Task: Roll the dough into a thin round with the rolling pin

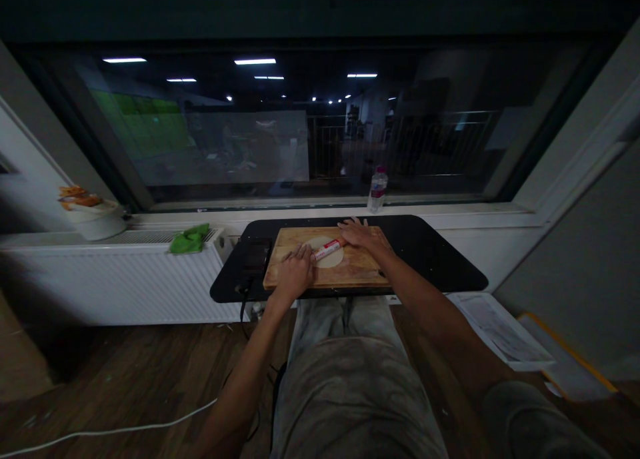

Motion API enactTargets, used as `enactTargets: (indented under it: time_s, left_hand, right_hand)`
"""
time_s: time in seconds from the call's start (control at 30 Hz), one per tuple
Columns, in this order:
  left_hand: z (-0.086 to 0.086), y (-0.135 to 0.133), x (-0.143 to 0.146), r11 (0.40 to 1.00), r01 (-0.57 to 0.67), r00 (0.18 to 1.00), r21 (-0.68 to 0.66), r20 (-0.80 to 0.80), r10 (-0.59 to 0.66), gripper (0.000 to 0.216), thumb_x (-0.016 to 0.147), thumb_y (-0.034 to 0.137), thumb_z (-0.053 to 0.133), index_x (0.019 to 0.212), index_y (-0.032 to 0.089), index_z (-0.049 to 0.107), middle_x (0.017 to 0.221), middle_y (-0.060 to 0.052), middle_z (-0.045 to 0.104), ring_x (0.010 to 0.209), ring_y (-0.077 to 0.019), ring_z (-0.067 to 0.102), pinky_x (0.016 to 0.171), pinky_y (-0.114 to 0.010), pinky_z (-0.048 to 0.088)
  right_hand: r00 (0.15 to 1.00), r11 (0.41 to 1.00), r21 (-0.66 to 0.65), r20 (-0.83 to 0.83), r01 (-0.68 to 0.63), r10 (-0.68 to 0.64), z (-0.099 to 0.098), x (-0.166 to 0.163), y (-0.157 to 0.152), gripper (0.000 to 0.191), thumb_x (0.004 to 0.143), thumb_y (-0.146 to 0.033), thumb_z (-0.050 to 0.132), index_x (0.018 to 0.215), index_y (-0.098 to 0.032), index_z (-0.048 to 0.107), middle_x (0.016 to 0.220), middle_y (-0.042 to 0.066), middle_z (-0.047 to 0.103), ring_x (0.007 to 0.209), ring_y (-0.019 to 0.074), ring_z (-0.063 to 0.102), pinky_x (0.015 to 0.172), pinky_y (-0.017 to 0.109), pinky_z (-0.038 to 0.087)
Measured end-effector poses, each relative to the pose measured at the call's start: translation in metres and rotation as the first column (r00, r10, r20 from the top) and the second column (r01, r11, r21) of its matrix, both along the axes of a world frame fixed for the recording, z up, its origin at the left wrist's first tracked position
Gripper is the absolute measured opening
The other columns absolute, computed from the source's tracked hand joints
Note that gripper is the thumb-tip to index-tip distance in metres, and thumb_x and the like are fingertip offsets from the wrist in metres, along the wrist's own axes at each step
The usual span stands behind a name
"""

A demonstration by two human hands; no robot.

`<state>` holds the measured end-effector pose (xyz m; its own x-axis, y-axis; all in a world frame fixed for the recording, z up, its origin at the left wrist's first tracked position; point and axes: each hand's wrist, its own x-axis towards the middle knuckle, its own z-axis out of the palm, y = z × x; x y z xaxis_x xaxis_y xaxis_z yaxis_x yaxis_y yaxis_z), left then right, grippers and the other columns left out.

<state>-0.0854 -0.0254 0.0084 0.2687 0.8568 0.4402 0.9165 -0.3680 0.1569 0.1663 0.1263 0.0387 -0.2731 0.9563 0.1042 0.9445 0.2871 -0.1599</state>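
Note:
A wooden cutting board (360, 272) lies on a small black table (440, 259). On the board is a flat round of pale dough (334, 259). A red and white cylinder (330, 248) lies across the dough like a rolling pin. My left hand (296, 266) rests flat on the cylinder's near left end, fingers stretched out. At the far right end my right hand (361, 234) lies flat on the cylinder, fingers spread.
A clear water bottle (377, 190) stands on the window sill behind the table. A green cloth (189, 240) and a white bowl (97, 219) sit on the radiator at left. Papers (500, 329) lie on the floor at right. A white cable (115, 430) crosses the floor.

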Motion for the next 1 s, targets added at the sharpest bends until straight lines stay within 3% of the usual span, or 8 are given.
enactTargets:
  time_s: [0.17,0.4,0.7,0.87,1.0]
  left_hand:
    - [-0.001,-0.01,0.002,0.999,0.036,0.999,-0.009,0.015,-0.036,0.045,0.114,0.024,0.05,0.156,0.018,0.062,0.156,-0.017,0.072,0.153,-0.0302,0.064,0.123,-0.045,0.056]
    - [0.002,-0.025,0.01,0.997,0.073,0.997,0.012,0.008,-0.073,0.046,0.114,0.022,0.048,0.158,0.016,0.061,0.157,-0.019,0.071,0.15,-0.0305,0.066,0.124,-0.046,0.056]
    - [-0.003,-0.036,0.022,0.989,0.13,0.991,0.064,-0.031,-0.128,0.063,0.102,0.007,0.05,0.164,0.015,0.056,0.162,-0.021,0.067,0.153,-0.0312,0.064,0.128,-0.05,0.053]
    - [-0.006,-0.039,0.022,0.982,0.177,0.984,0.072,-0.016,-0.176,0.078,0.091,0.001,0.053,0.167,0.022,0.053,0.166,-0.016,0.065,0.154,-0.0285,0.063,0.13,-0.049,0.051]
    - [-0.009,-0.043,0.025,0.977,0.2,0.979,0.068,0.014,-0.202,0.083,0.086,-0.001,0.054,0.166,0.021,0.053,0.168,-0.016,0.063,0.153,-0.0289,0.063,0.132,-0.05,0.05]
  right_hand:
    - [0.999,0.998,0.019,-0.005,-0.053,0.053,-0.01,0.008,0.003,0.05,0.119,-0.032,0.044,0.164,-0.025,0.064,0.175,0.012,0.056,0.165,0.033,0.04,0.137,0.068,0.024]
    - [1.0,0.999,0.032,0.005,-0.031,0.031,-0.018,0.012,0.0,0.057,0.12,-0.031,0.033,0.173,-0.026,0.052,0.182,0.009,0.047,0.17,0.0277,0.036,0.141,0.06,0.021]
    - [0.997,0.995,0.065,-0.029,-0.074,0.076,-0.019,0.018,-0.007,0.06,0.118,-0.027,0.027,0.171,-0.018,0.056,0.179,0.012,0.051,0.168,0.0276,0.041,0.14,0.057,0.029]
    - [0.989,0.983,0.131,-0.061,-0.129,0.137,-0.022,0.022,-0.009,0.064,0.114,-0.023,0.027,0.17,-0.013,0.056,0.175,0.014,0.056,0.166,0.0257,0.046,0.14,0.051,0.033]
    - [0.979,0.972,0.171,-0.094,-0.162,0.18,-0.023,0.027,-0.011,0.065,0.11,-0.022,0.031,0.17,-0.018,0.058,0.17,0.011,0.062,0.162,0.0264,0.052,0.138,0.053,0.037]
